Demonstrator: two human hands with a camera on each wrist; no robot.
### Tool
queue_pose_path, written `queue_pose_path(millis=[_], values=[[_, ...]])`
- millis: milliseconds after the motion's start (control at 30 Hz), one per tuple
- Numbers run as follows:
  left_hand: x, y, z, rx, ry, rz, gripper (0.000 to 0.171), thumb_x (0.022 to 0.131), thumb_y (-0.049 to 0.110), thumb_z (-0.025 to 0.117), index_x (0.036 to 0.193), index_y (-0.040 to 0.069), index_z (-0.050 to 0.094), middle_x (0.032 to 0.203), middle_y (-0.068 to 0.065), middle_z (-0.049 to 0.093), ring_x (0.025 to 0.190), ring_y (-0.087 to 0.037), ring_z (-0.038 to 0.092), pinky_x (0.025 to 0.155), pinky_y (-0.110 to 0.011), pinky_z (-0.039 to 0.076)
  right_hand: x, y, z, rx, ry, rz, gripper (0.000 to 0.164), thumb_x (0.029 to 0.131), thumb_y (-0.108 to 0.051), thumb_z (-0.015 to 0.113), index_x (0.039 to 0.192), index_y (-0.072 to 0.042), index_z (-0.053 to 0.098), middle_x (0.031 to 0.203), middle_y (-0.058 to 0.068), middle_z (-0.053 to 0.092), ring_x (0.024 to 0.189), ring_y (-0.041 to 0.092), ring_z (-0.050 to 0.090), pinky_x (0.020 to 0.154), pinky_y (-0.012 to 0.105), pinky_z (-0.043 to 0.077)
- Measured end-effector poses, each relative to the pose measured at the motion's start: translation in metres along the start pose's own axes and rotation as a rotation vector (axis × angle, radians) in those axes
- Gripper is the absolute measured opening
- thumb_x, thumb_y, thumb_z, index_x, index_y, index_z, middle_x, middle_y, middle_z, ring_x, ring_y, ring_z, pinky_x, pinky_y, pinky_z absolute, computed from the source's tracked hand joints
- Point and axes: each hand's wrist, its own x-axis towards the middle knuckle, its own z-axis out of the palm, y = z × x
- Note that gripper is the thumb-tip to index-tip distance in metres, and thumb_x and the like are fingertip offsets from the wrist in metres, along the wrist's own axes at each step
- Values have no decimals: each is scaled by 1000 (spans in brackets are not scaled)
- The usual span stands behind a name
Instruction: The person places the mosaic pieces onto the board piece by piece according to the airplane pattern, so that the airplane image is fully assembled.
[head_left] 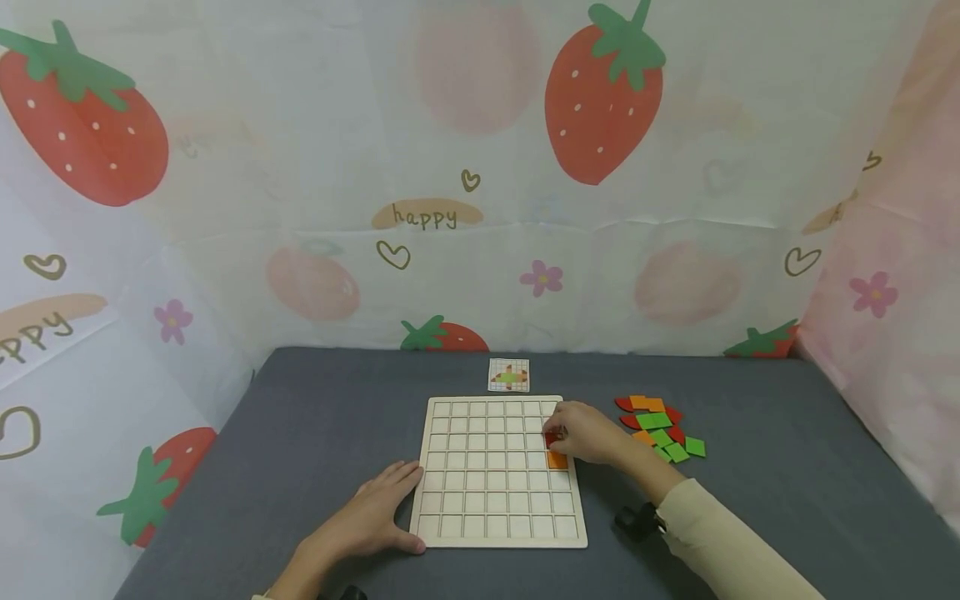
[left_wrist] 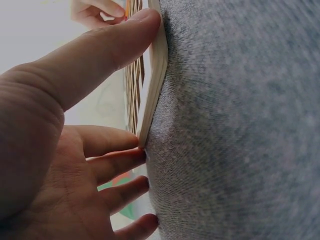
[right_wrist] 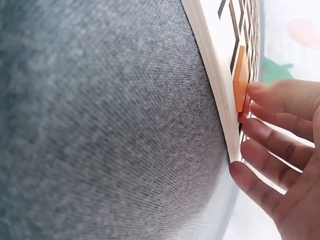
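A pale wooden grid board (head_left: 486,502) lies flat on the grey cloth. My right hand (head_left: 591,433) is over its right edge, thumb and fingertips pinching a red tile (head_left: 551,439) at the rightmost column. Directly nearer to me, an orange tile (head_left: 557,460) occupies a square of that column; the right wrist view shows this orange tile (right_wrist: 240,82) up against the red one. At the board's left side, my left hand (head_left: 367,510) has its fingers spread, the thumb touching the near corner and fingertips along the edge. The red tile's exact shape is mostly hidden by my fingers.
A small pattern card (head_left: 509,376) lies just beyond the board's far edge. To the right is a loose pile of several red, orange and green tiles (head_left: 652,421). Behind the table hangs a strawberry-print curtain (head_left: 465,283).
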Motion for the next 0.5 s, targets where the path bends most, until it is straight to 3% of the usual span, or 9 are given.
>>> queue_pose_path(millis=[300,500], values=[[2,-1,1,4,-9,-13,102,63,32,89,145,-5,40,153,-22,37,144,-46,26,111,-67,23,0,1,4,11,28,33,16,87,-11,70,101,-7,76,93,1,65,82,12,55,73,29,50],[3,-1,1,0,-10,-22,102,63,32,89,145,-5,40,154,-22,37,144,-46,26,110,-67,23,-1,1,6,14,52,27,15,86,-10,70,100,-7,76,91,1,65,80,12,55,71,28,50]])
